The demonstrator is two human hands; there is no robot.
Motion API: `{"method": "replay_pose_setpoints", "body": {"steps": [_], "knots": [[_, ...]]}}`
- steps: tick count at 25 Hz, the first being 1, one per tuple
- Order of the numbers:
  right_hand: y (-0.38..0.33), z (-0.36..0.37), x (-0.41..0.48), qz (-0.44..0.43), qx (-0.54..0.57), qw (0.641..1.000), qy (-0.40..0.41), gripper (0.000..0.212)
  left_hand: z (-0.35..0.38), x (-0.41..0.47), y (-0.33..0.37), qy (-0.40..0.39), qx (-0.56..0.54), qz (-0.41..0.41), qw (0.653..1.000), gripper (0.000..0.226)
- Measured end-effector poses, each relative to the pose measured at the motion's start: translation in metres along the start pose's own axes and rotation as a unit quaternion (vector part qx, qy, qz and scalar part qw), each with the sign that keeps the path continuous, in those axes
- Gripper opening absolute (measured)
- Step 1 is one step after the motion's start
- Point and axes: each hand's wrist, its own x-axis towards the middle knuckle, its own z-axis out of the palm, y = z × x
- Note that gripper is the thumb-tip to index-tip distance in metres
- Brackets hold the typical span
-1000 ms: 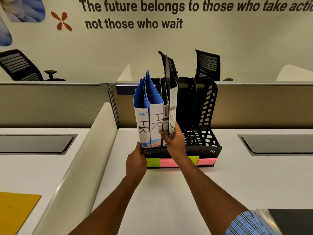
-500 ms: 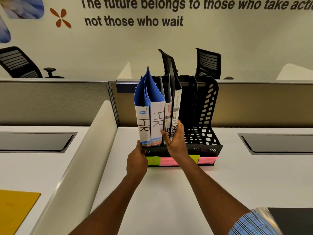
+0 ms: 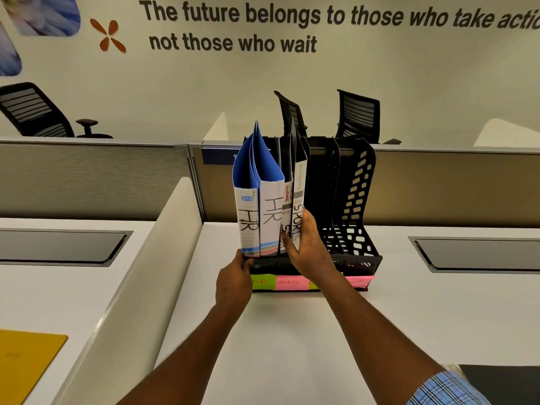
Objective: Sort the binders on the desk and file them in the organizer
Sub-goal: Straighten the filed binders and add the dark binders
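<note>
A black slotted organizer [image 3: 355,197] stands on the white desk [image 3: 292,346] against the partition. Two blue binders marked HR [image 3: 248,206] [image 3: 271,206] stand in its left slot. Beside them stand two SPORTS binders, a thin one [image 3: 287,200] and a black-and-white one [image 3: 299,185]. My right hand [image 3: 306,247] grips the lower spine of the black-and-white SPORTS binder, thumb on its left side. My left hand [image 3: 235,280] holds the organizer's front left corner under the HR binders. Coloured labels reading HR [image 3: 261,282] and SPORTS [image 3: 289,282] stick to the base.
The organizer's two right slots [image 3: 330,200] hold nothing. A dark binder [image 3: 502,384] lies at the desk's near right corner. A yellow folder [image 3: 23,363] lies on the left desk beyond a white divider [image 3: 140,282]. Recessed dark panels [image 3: 479,252] sit in both desks.
The black-and-white SPORTS binder has slid further down and back into its slot under my right hand. My left hand has stayed at the organizer's corner.
</note>
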Motion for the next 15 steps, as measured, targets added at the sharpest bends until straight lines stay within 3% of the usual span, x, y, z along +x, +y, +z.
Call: {"method": "replay_pose_setpoints", "body": {"steps": [4,8,15], "knots": [[-0.008,-0.001,0.006,0.001,0.002,1.0,0.002,0.091,-0.002,-0.001,-0.007,-0.012,0.009,0.012,1.0,0.046],[-0.016,0.011,0.003,0.041,0.049,0.998,0.02,0.088,-0.002,0.0,-0.01,-0.019,0.029,0.009,0.999,0.045],[-0.015,0.007,0.003,0.03,0.057,0.998,0.024,0.09,-0.001,-0.001,-0.01,-0.031,0.018,0.004,0.999,0.047]]}}
